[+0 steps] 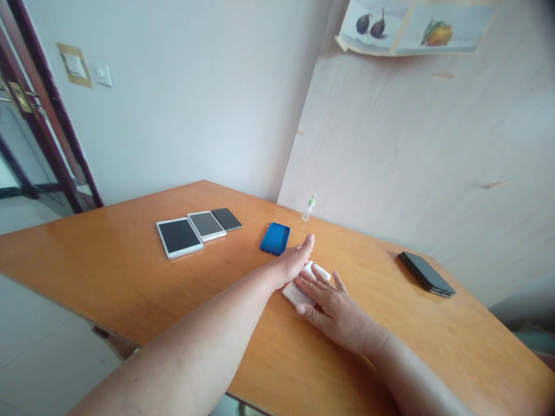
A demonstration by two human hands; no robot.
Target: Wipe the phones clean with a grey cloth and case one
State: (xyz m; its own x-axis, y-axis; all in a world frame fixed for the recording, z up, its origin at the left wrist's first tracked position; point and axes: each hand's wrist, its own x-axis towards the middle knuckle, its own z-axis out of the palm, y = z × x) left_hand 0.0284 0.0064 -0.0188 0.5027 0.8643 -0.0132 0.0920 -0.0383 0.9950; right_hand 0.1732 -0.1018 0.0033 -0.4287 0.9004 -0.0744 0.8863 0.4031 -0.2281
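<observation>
A white phone (298,294) lies on the wooden table, partly covered by both hands; a dark spot shows near its far edge. My right hand (332,303) rests over it with fingers spread and fingertips on its surface. At the phone's far left side is my left hand (297,261), turned on edge with the thumb raised; its other fingers are mostly hidden. Just beyond the left hand lies a blue phone case (275,238), its inner side facing up and a camera cutout at its far corner.
On the table (108,248) lie a white tablet (180,237), a smaller white tablet (207,225) and a dark device (226,218) at the left. A small pump bottle (309,209) stands near the wall. Stacked dark devices (427,273) lie at the right.
</observation>
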